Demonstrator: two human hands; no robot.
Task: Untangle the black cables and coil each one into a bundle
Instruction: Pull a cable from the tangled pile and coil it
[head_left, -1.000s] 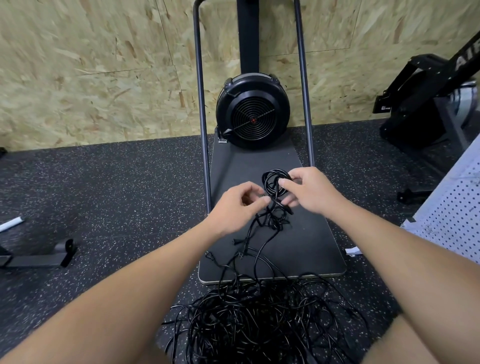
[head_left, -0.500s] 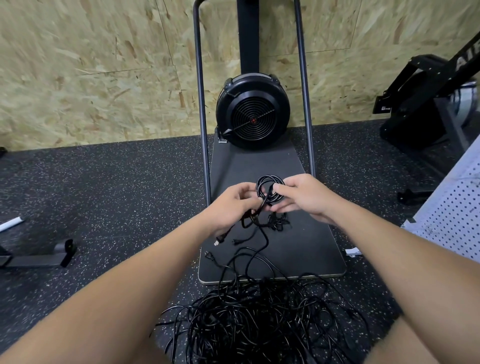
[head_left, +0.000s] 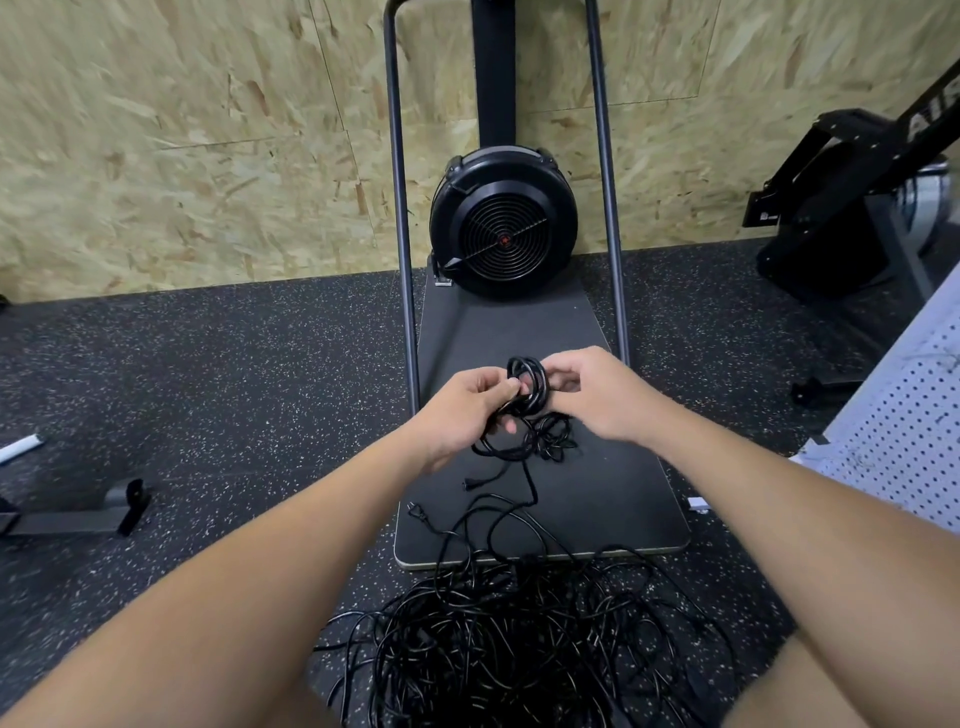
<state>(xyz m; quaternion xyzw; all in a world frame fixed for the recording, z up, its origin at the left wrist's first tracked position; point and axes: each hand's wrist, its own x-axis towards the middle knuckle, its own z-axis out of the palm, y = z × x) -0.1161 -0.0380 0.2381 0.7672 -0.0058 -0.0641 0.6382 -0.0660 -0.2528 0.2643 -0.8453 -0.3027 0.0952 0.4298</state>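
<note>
From the head camera, the left hand (head_left: 467, 410) and right hand (head_left: 597, 395) meet over the dark platform (head_left: 613, 488), both pinched onto a small black coil (head_left: 529, 382) held between them. Loose loops and a tail hang from it toward the tangled cable pile (head_left: 519, 639) on the near floor, a plug (head_left: 418, 513) lying at the pile's far left. The cable looks light, limp and springy; gripping across all the turns should keep the coil from springing open.

Two hands (head_left: 467, 410), one coil (head_left: 529, 382), one tangled cable pile (head_left: 519, 649)
</note>
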